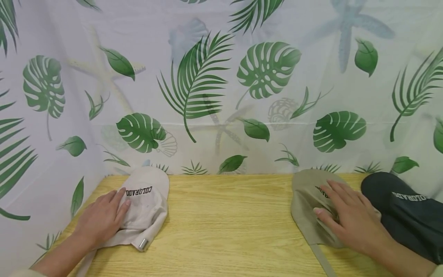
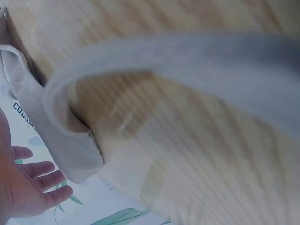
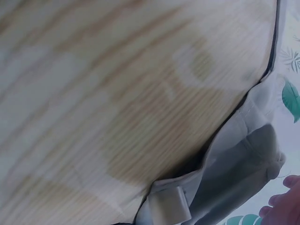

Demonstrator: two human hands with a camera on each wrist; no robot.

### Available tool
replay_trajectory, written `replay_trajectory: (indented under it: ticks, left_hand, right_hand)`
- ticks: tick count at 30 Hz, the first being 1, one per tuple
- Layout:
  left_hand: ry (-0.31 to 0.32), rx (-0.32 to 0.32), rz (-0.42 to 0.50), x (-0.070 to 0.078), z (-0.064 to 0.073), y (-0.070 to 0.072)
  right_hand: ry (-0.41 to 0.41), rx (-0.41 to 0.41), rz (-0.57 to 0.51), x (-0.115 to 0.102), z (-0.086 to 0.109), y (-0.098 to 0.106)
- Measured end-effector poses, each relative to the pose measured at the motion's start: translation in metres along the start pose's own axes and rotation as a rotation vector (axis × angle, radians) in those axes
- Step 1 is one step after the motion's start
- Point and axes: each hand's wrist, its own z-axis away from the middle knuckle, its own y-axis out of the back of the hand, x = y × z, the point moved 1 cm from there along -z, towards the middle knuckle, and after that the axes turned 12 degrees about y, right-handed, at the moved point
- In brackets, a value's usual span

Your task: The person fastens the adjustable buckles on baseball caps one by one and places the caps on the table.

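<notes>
An off-white baseball cap (image 1: 149, 207) with dark COLORADO lettering lies at the left of the table, its brim toward the back wall. My left hand (image 1: 102, 215) is at its left side, fingers loosely extended and fingertips at the lettering. In the left wrist view a loose pale strap (image 2: 187, 51) arcs across the foreground. On the right is a khaki cap (image 1: 304, 192), brim also toward the wall. Over its crown lies my right hand (image 1: 356, 219), fingers spread and covering part of the lettering. The khaki cap's metal buckle (image 3: 168, 206) shows in the right wrist view.
A black cap (image 1: 415, 215) with white lettering lies at the far right, beside my right forearm. The wood-grain table (image 1: 228, 219) stretches between the two lighter caps. Behind it hangs a white cloth (image 1: 214, 154) printed with green leaves, which continues along the left side.
</notes>
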Motion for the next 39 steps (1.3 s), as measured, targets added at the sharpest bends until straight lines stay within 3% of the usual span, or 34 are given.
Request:
replay_trajectory:
  ticks: [7,16,23,39]
  left_hand:
    - [0.008,-0.015,-0.005,-0.001,0.001,0.002]
    - [0.016,-0.031,-0.015,-0.002,0.003,0.004]
    - [0.022,-0.033,-0.031,-0.003,0.003,0.005]
    - [0.044,-0.057,-0.059,-0.006,0.003,0.005]
  right_hand:
    - [0.019,-0.015,0.013,-0.007,-0.004,-0.002]
    - [0.070,0.040,-0.004,-0.022,-0.013,-0.006]
    - [0.061,-0.009,-0.033,-0.035,-0.020,-0.008]
    - [0.131,-0.001,-0.069,-0.064,-0.035,-0.017]
